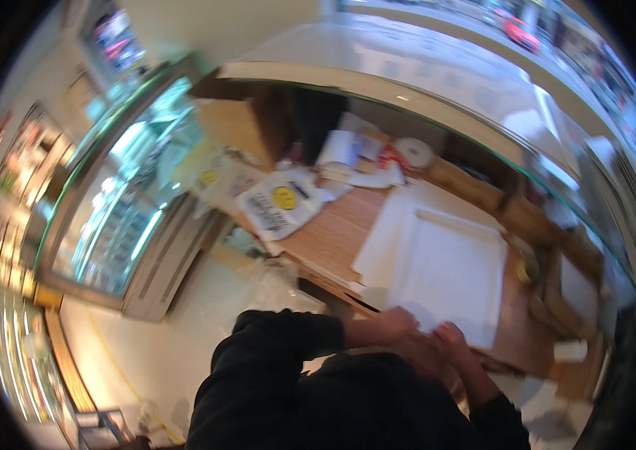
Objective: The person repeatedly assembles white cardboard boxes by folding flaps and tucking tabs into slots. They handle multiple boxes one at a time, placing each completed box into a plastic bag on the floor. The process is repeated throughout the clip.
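My left hand (398, 324) and my right hand (449, 337) are close together at the near edge of a shallow white cardboard tray (449, 270). The fingers of both look curled closed. What they grip, if anything, is blurred and too small to make out. The tray has low raised sides and lies on the wooden table (333, 232), partly over a flat white sheet (378, 244).
Left of the tray lies a white bag with a yellow smiley (273, 202). Behind are a paper roll (339, 150) and a tape roll (413, 152). An open cardboard box (569, 292) stands right. A lit glass display case (119, 210) is at left.
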`<state>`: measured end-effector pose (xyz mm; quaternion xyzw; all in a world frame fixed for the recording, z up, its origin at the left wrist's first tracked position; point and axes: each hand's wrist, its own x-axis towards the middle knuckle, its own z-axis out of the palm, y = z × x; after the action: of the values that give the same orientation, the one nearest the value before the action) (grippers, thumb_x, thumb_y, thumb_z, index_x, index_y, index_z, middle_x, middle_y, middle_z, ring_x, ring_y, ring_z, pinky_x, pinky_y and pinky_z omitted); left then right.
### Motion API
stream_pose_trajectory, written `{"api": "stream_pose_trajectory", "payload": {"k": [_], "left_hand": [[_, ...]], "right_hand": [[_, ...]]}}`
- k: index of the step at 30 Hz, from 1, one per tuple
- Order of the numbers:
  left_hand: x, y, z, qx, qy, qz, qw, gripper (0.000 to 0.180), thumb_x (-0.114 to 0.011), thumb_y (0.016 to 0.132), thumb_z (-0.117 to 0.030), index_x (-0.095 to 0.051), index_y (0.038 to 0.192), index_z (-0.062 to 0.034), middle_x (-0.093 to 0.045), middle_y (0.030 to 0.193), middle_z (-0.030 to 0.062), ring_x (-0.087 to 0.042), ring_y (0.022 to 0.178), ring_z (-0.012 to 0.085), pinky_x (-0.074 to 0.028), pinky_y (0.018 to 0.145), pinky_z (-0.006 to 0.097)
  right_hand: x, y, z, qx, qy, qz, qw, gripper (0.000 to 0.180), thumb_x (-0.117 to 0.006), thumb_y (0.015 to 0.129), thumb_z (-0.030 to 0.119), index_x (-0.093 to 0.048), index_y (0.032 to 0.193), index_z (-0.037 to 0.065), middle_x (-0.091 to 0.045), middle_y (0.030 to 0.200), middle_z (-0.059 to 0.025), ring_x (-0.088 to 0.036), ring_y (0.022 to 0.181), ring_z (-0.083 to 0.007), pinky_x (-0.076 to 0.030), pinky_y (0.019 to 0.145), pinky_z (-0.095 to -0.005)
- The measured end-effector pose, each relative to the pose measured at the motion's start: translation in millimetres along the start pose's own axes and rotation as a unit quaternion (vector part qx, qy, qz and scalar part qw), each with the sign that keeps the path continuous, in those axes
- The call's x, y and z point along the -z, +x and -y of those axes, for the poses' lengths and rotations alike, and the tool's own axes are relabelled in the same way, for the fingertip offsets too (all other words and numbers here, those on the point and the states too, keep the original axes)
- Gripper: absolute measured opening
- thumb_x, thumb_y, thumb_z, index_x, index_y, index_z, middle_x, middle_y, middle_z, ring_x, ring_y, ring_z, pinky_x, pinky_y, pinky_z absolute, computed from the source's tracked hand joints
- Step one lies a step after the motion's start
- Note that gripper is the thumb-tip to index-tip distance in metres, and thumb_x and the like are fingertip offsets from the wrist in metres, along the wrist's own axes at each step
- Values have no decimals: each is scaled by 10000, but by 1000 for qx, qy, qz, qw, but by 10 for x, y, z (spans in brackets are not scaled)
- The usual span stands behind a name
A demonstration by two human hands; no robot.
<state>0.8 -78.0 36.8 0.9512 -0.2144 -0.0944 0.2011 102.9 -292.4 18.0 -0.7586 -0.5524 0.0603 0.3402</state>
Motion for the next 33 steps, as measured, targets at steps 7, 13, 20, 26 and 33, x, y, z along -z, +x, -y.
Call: {"api": "stream_pose_trajectory", "payload": {"k": [7,13,20,26,33], "left_hand": [[250,-228,716,81,-17,-32,996,106,-616,730,-110,-584,829,-92,-606,843,107,-587,871,318,-472,732,438],[209,-36,645,31,75,-104,991,117,-612,742,-87,-551,841,-71,-541,863,103,-545,875,288,-463,764,396],[-57,250,715,11,-62,-35,997,157,-588,718,8,-572,853,-70,-556,852,98,-540,901,309,-456,763,393],[-116,226,840,-26,-82,-76,993,166,-588,695,24,-563,835,-61,-560,842,108,-547,877,321,-462,750,399],[-156,214,796,1,-68,-90,994,122,-618,738,-18,-588,847,-62,-577,874,89,-549,916,294,-467,788,372]], "right_hand": [[186,-59,67,-52,-81,-21,995,108,-591,745,35,-557,847,45,-541,839,-132,-538,831,-330,-462,717,-401],[35,-66,-177,-105,-51,14,993,100,-550,740,29,-547,840,33,-527,820,-155,-534,819,-342,-453,699,-429],[-230,207,-101,24,-116,66,991,235,-694,692,177,-582,871,74,-543,948,-95,-514,972,-292,-404,855,-409],[83,343,-186,54,-137,187,971,309,-742,650,239,-583,867,88,-521,936,-66,-489,961,-241,-371,854,-374],[189,60,-145,56,-116,118,985,302,-750,661,235,-608,885,90,-540,989,-54,-487,1046,-228,-358,910,-373]]}}
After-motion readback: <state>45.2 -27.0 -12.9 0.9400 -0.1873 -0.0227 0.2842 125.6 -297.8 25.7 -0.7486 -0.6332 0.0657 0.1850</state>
